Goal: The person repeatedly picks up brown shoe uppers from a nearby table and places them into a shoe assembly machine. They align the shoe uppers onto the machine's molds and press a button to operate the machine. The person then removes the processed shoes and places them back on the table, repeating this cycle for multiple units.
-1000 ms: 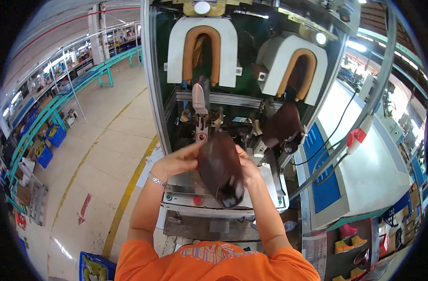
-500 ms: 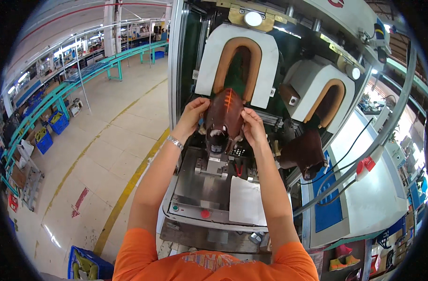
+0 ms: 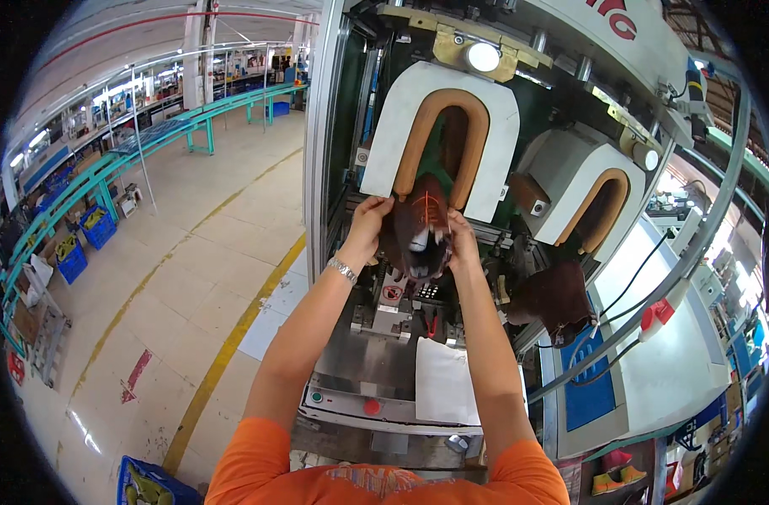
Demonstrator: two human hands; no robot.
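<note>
Toward six o'clock from the held shoe upper (image 3: 426, 210), closest in, lies a white sheet (image 3: 443, 383). At four o'clock is a second brown upper (image 3: 553, 299). The left hand (image 3: 370, 223) pinches the held shoe upper at nine o'clock, the right hand (image 3: 462, 241) at three. Just beyond, at twelve, stands an orange-brown U-shaped pad (image 3: 475, 151) on a white block (image 3: 393, 130).

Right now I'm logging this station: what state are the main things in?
Brown upper, held at both sides
Left hand, closed on it
Right hand, closed on it
Second brown upper, unheld
Left U-shaped pad, open end down
Right U-shaped pad, open end down
White sheet, lying flat
Red button, pressed or not unclear
</note>
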